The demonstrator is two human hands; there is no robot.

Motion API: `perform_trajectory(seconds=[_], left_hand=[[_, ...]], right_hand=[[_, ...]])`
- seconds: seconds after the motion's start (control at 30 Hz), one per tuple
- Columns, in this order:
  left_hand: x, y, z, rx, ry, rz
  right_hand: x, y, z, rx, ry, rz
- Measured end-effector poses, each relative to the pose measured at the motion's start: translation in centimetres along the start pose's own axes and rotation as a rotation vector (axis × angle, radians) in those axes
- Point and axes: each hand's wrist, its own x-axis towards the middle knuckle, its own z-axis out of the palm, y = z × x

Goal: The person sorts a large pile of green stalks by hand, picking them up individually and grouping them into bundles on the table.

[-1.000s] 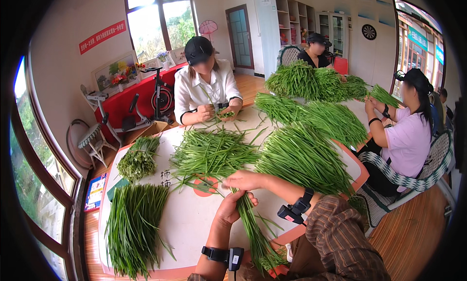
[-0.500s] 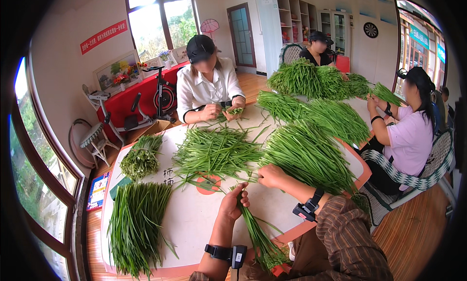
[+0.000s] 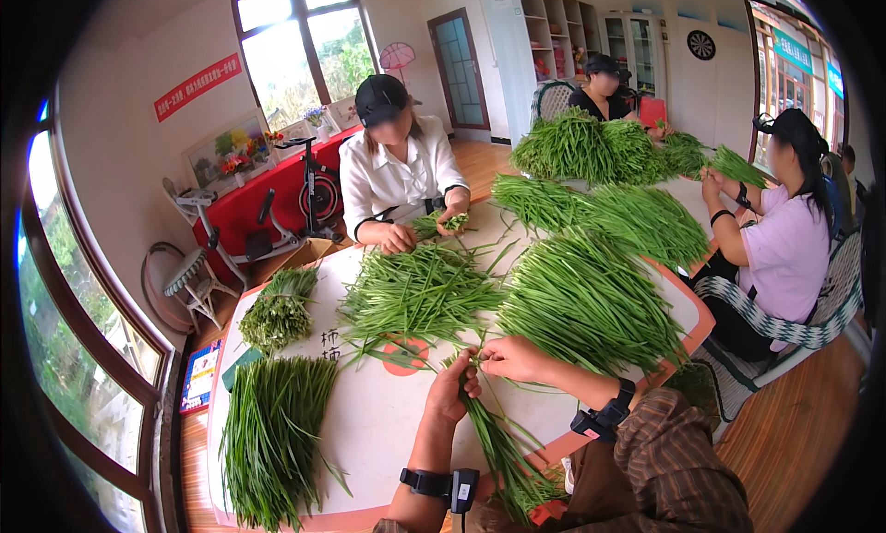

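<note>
My left hand point(image 3: 449, 392) is closed around a thin bunch of garlic chives point(image 3: 489, 431), whose long leaves hang down past the table's near edge. Right beside it, my right hand point(image 3: 515, 359) pinches at the stem ends poking out of that fist. Whether a single stalk sits between those fingertips is too small to tell. Just beyond both hands lies a loose heap of chives point(image 3: 420, 288). A larger, neater pile point(image 3: 586, 298) is to the right of it, and a trimmed stack point(image 3: 277, 431) lies to the left of my left forearm.
The white table point(image 3: 388, 450) has a pinkish border. A smaller bunch point(image 3: 280, 307) lies at its left. Across from me a person in white point(image 3: 401, 178) handles chives; two others sit farther right, by more piles point(image 3: 591, 150). A woven chair point(image 3: 784, 321) stands at the right.
My right hand has come left against the stem ends at my left fist. The person in white has lowered one hand to the loose heap. The whole view has shifted slightly.
</note>
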Motion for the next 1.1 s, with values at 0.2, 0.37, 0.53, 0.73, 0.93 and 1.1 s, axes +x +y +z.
perform_trajectory(seconds=[0.2,0.37,0.53,0.73,0.93,1.1], left_hand=[[0.1,0.5,-0.2,-0.056,0.167,0.115],[0.9,0.9,-2.5,-0.237,0.121,0.281],[0.5,1.6,-2.2,-0.327,0.15,0.293],[0.2,2.9,-4.2,-0.368,0.18,0.363],[0.0,2.3,-2.5,-0.281,-0.162,-0.004],[-0.4,-0.2,1.2,-0.012,-0.062,-0.077]], right_hand=[[-0.4,0.2,-1.6,-0.041,-0.159,0.051],[-0.7,1.0,-2.4,-0.207,-0.214,0.084],[-0.8,2.6,-3.4,-0.329,-0.073,0.034],[-1.3,1.8,-5.0,-0.252,-0.071,0.153],[-0.5,1.4,-5.4,-0.117,0.192,0.139],[0.6,-1.3,-3.0,0.321,-0.001,0.106]])
